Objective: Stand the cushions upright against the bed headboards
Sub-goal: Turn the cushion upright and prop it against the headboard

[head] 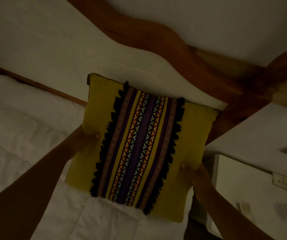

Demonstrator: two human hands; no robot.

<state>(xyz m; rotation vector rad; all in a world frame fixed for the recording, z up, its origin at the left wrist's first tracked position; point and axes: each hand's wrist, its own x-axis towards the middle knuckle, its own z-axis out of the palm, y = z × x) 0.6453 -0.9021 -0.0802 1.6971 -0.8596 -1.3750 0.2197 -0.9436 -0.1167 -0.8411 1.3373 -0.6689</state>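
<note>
A mustard-yellow cushion with a woven purple and orange band and black fringes fills the middle of the head view. My left hand grips its left edge, thumb on the front face. My right hand grips its lower right edge, thumb on top. The cushion is tilted, its upper edge next to a white pillow that leans on the wooden headboard. The cushion's back and my fingers behind it are hidden.
White bedding covers the mattress below and to the left. The dark wooden bed frame runs diagonally at right. A white bedside surface with a wall socket and small objects lies at lower right. The room is dim.
</note>
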